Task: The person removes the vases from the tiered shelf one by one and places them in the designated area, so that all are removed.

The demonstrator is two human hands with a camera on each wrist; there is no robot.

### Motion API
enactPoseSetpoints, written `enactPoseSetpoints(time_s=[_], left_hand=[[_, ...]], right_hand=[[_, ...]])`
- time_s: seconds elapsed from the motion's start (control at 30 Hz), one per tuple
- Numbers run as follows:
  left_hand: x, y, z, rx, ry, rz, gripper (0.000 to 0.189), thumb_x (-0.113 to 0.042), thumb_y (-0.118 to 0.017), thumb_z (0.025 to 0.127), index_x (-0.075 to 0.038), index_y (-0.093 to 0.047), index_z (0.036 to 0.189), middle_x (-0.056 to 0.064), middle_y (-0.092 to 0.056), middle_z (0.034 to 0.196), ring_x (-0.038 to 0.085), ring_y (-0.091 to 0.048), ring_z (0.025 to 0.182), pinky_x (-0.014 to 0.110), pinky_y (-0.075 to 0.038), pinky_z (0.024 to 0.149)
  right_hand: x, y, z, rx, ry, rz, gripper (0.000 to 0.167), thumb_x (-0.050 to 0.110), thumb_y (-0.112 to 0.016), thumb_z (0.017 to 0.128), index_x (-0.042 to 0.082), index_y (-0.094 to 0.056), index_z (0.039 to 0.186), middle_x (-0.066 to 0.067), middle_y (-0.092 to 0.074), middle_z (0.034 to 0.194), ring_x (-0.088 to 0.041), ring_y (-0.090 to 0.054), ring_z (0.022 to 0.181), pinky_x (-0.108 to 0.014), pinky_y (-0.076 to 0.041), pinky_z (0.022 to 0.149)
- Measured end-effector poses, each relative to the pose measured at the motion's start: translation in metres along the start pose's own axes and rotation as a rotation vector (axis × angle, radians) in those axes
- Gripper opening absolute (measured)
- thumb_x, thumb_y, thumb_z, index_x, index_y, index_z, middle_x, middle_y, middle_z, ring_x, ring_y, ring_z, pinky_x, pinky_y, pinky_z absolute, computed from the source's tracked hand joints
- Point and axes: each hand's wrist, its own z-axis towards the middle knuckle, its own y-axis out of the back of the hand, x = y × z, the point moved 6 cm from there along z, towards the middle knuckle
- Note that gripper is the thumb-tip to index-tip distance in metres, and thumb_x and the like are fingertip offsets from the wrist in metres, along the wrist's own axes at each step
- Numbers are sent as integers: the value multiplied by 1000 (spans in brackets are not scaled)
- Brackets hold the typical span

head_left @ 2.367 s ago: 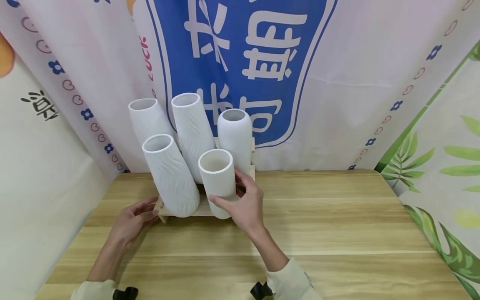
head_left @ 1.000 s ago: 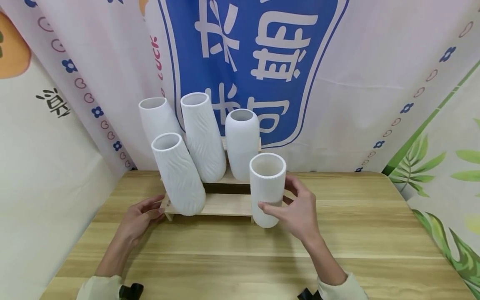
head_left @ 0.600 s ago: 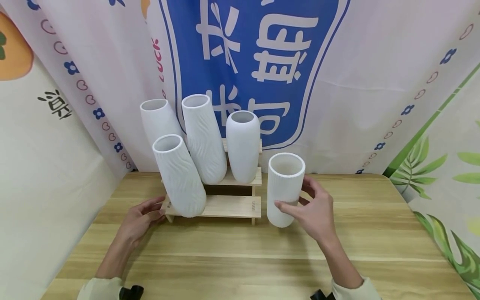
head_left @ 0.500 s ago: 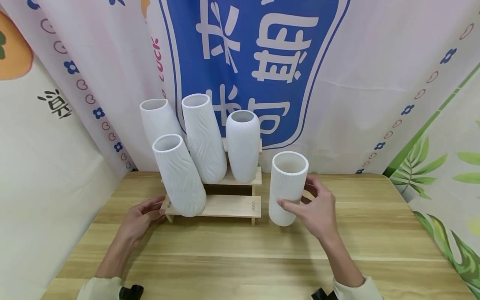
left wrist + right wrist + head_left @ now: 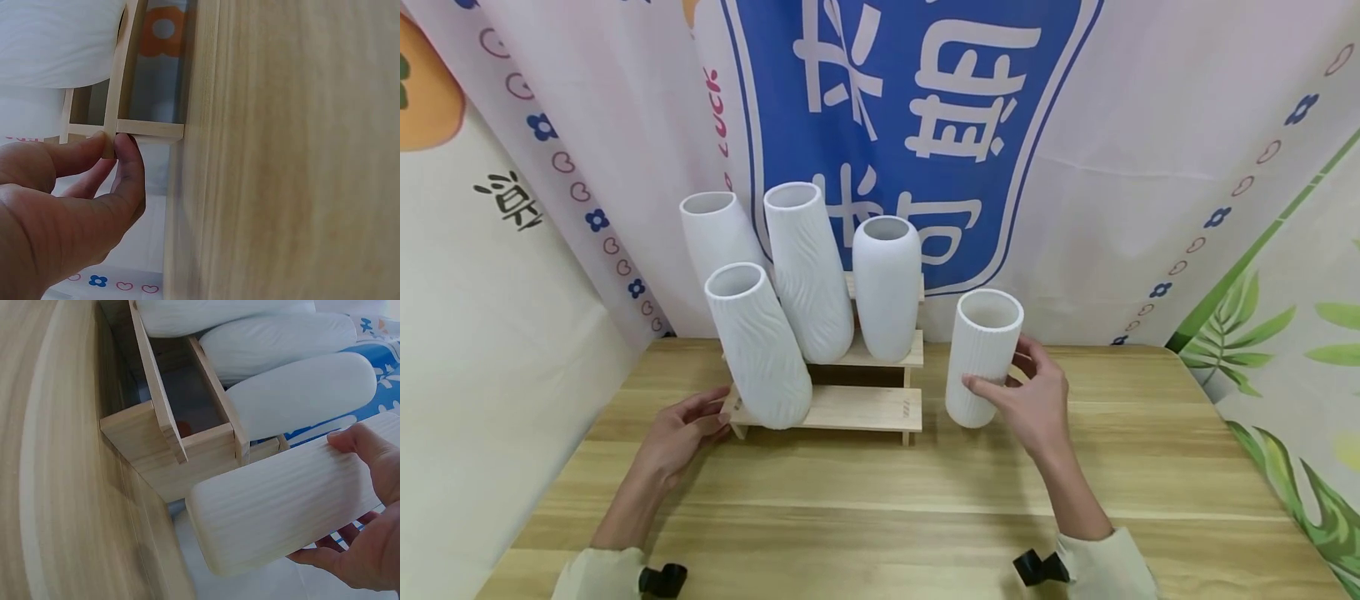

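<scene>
The ribbed white vase (image 5: 981,358) has shifted from over the lowest tier to past the right end of the wooden stand (image 5: 857,408) — the right hand (image 5: 1036,400) is clamped round it, thumb in front, its base above the table (image 5: 850,517). The left hand (image 5: 673,437) pinches the left end of the lowest board (thumb over, fingertips under). Near that grip, a wavy vase (image 5: 767,358) leans on this tier; a taller wavy vase (image 5: 811,283) and a smooth vase (image 5: 887,292) occupy the middle one — another white vase (image 5: 718,229) is behind, base hidden.

Right hand (image 5: 376,550) gripping ribbed white vase (image 5: 281,503), wooden stand (image 5: 206,455), three more vases (image 5: 281,347), tabletop (image 5: 56,456)
</scene>
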Motion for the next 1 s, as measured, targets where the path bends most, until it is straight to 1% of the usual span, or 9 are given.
enactPoseSetpoints(time_s=[0.17, 0.3, 0.5, 0.67, 0.8, 0.87, 1.0], left_hand=[[-2, 0, 0, -8, -15, 4, 60, -1, -61, 107, 7, -38, 162, 18, -61, 142, -2, -69, 103, 20, -64, 96], [-2, -2, -1, -9, -31, 0, 59, -1, -61, 107, 8, -39, 161, 14, -63, 139, -2, -69, 103, 21, -65, 96], [-2, 0, 0, -8, -31, -2, 60, -1, -62, 106, 8, -39, 161, 8, -66, 135, -2, -70, 103, 21, -65, 96], [-2, 3, -2, -9, -36, -1, 60, -2, -62, 106, 8, -39, 161, 12, -64, 138, -2, -70, 103, 20, -65, 95], [-3, 3, -2, -5, -37, -13, 61, -2, -63, 106, 8, -39, 161, 7, -65, 134, -1, -70, 103, 21, -65, 95], [-3, 3, -2, -7, -32, -15, 61, -2, -63, 106, 8, -39, 161, 8, -65, 134, -1, -70, 103, 21, -65, 96], [-3, 2, -3, -10, -25, 0, 60, -2, -62, 107, 7, -39, 161, 16, -60, 141, -2, -70, 103, 20, -64, 96]], right_hand=[[-9, -3, 15, -45, -12, 44, 78, 8, -96, 78, 6, -58, 147, -14, -60, 145, -31, -60, 130, -54, -59, 113], [-16, -7, 23, -77, -11, 66, 78, 8, -95, 78, 5, -58, 147, -15, -61, 145, -32, -61, 130, -53, -59, 111], [-26, -18, 37, -103, -14, 85, 78, 10, -95, 79, 6, -58, 148, -16, -61, 147, -34, -59, 133, -54, -56, 115], [-31, -28, 49, -124, -16, 109, 79, 11, -94, 79, 8, -58, 150, -15, -62, 148, -33, -59, 134, -54, -55, 117], [-33, -33, 57, -137, -7, 151, 79, 9, -93, 79, 9, -59, 150, -14, -62, 148, -33, -60, 134, -55, -56, 115], [-34, -36, 60, -141, -5, 171, 79, 7, -93, 79, 10, -59, 150, -14, -63, 148, -34, -60, 134, -55, -56, 115], [-39, -41, 67, -146, -20, 191, 80, 6, -92, 79, 11, -59, 151, -13, -62, 150, -35, -59, 138, -54, -56, 116]])
